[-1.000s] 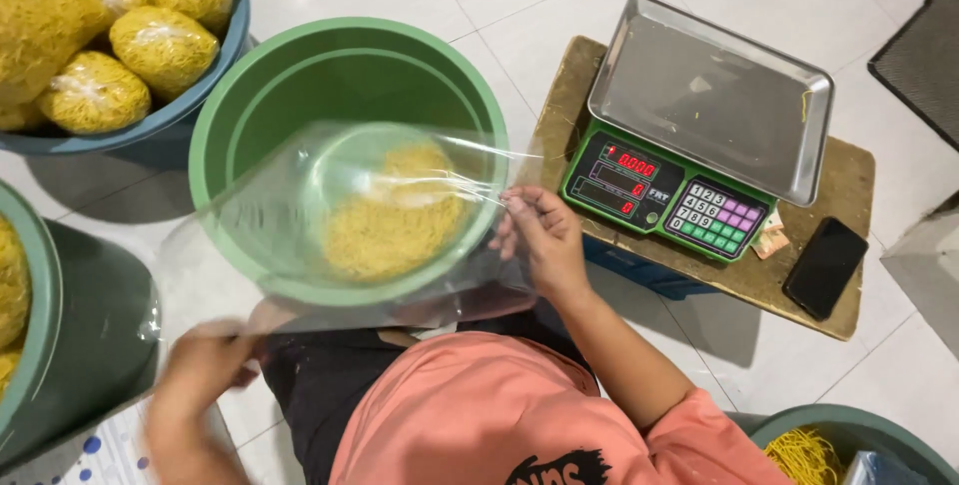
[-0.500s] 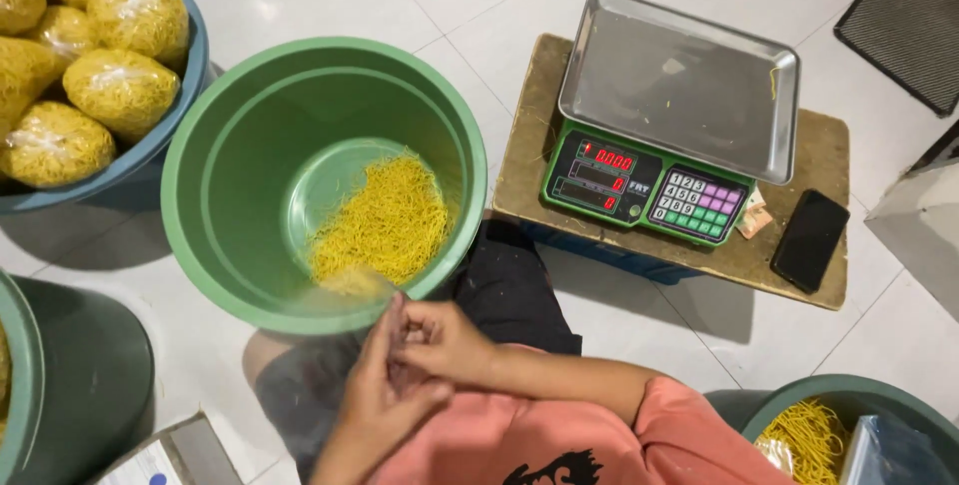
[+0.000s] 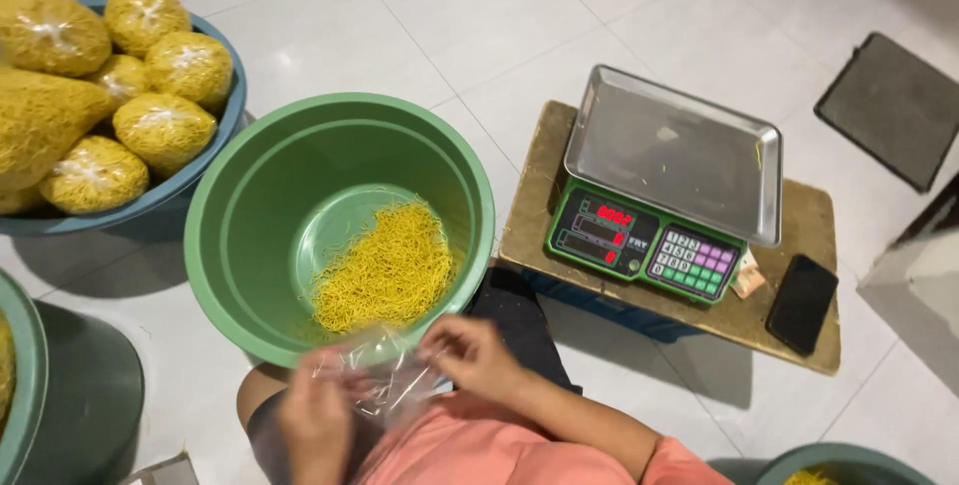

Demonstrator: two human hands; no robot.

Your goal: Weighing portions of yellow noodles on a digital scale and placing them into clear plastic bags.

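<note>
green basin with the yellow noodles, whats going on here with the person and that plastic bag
A person in an orange shirt holds a clear plastic bag between both hands, left hand and right hand, just in front of the green basin. Their fingers seem to be working the bag's edge, though it is blurred. A layer of loose yellow noodles lies in the basin. Filled noodle bags are piled in a blue basin to the left. The scale on the right has an empty tray, with a phone beside it.

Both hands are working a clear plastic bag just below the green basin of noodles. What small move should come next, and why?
Probably pull the bag's mouth open: the left hand and right hand pinch the crumpled clear plastic bag, which looks empty, right beside the green basin holding loose yellow noodles.
</note>
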